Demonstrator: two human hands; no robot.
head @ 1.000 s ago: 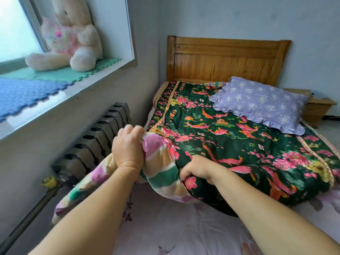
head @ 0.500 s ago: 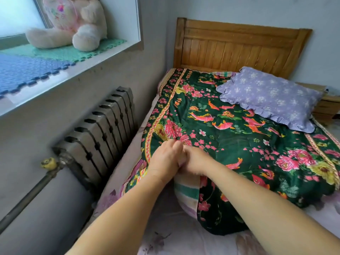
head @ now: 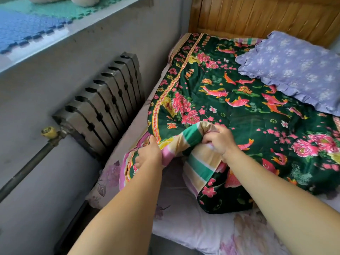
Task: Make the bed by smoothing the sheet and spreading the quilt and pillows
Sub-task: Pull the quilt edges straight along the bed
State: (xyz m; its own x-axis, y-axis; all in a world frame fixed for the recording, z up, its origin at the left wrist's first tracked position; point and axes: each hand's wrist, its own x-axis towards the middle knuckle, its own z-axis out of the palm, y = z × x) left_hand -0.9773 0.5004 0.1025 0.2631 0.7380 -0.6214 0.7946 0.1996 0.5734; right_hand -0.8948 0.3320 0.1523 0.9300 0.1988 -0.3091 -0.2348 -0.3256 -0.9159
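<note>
Hands, left and right, clutch quilt corner.

Legible text, labels, brands, numbers, signs: none. The quilt, centre and right of frame, carries printed flowers, fish and border ornament only; no wording can be read there.

Floral-sheeted bed under green quilt
</note>
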